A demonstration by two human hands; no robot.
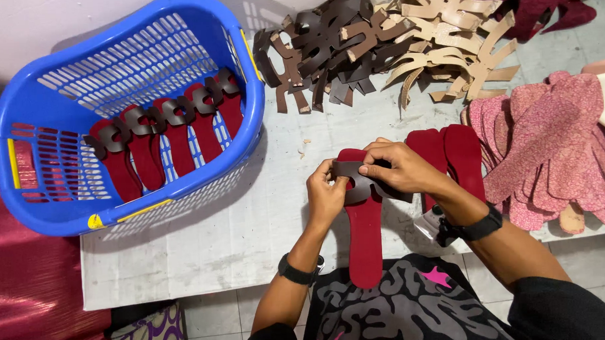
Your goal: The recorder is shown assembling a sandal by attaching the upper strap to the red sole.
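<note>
Dark red insole (365, 238) lay on the white table (204, 240), toe end pinched between both hands. Left hand (325, 197) clenched the insole edge and a dark brown strap piece (351, 169); right hand (395, 168) gripped the same strap from above. Just right of the grip: spare red insoles (453, 155), then pink soles (550, 148). Beyond it, brown and tan strap piles (378, 40). Well left, blue basket (35, 199) held finished pieces (160, 138).

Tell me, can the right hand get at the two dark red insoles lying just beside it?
Probably yes: the two dark red insoles lie uncovered beside the right hand, though it is holding the strap piece.
</note>
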